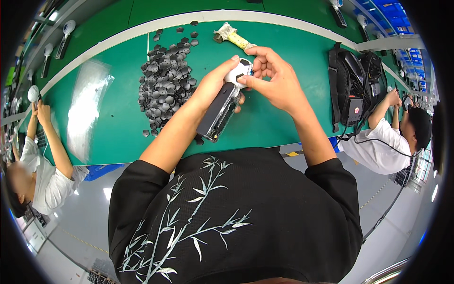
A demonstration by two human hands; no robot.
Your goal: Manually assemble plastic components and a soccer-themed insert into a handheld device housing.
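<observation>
My left hand is closed around a handheld device with a dark handle and a round white head patterned like a football. Its thumb lies along the top of the head. On the other side of the head, my right hand is closed, with its thumb pressed on a black pentagon patch and its other fingers curled. Whether that patch is loose or fixed cannot be told. Left of my hands, a heap of black pentagon pieces lies on the green table.
A cloth-wrapped yellow roll lies beyond my right hand. Clear plastic bags lie at the left, and a black bag with cables at the right. A person works at the left, another at the right. A pale rail edges the table's far side.
</observation>
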